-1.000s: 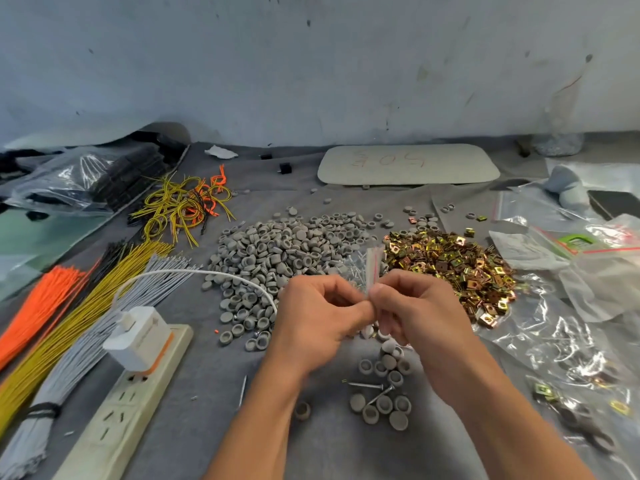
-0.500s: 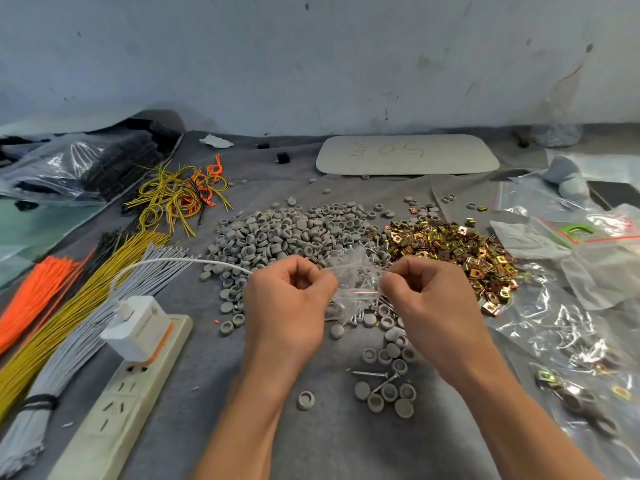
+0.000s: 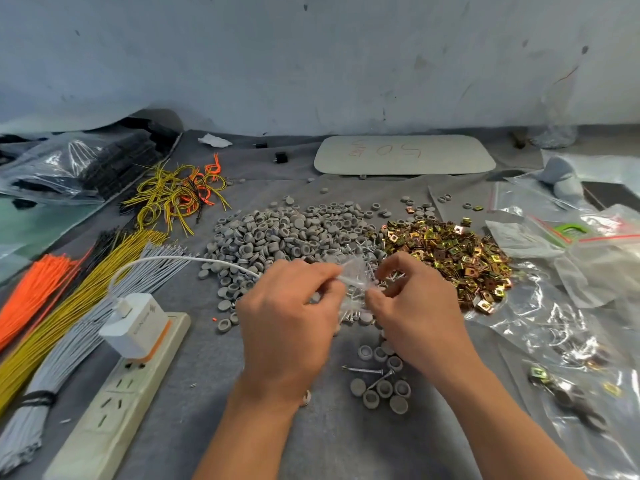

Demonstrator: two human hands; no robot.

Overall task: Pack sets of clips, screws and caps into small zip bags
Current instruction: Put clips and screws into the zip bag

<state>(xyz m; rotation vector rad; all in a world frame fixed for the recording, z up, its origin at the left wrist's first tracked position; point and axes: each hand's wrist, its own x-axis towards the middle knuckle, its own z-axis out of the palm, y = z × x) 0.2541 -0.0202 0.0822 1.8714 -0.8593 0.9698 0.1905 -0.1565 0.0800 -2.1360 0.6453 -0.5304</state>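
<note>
A small clear zip bag [image 3: 356, 277] hangs between my two hands over the grey cloth. My left hand [image 3: 287, 320] pinches its left edge and my right hand [image 3: 415, 313] pinches its right edge. Behind the bag lies a wide pile of grey caps [image 3: 287, 233]. To its right is a heap of gold metal clips [image 3: 450, 254]. Silver screws [image 3: 353, 308] show below the bag, partly hidden by my hands. Several loose caps [image 3: 384, 389] and two screws [image 3: 363, 370] lie nearer to me.
A white power strip [image 3: 114, 403] with a charger [image 3: 133, 323] lies at the left. Bundles of orange, yellow and grey wires [image 3: 62, 306] lie beyond it. Clear plastic bags [image 3: 571, 323] cover the right side. A flat pale board [image 3: 403, 154] lies at the back.
My hands first moved apart and forward, then drew closer again. The bag went from held upright to stretched low between them.
</note>
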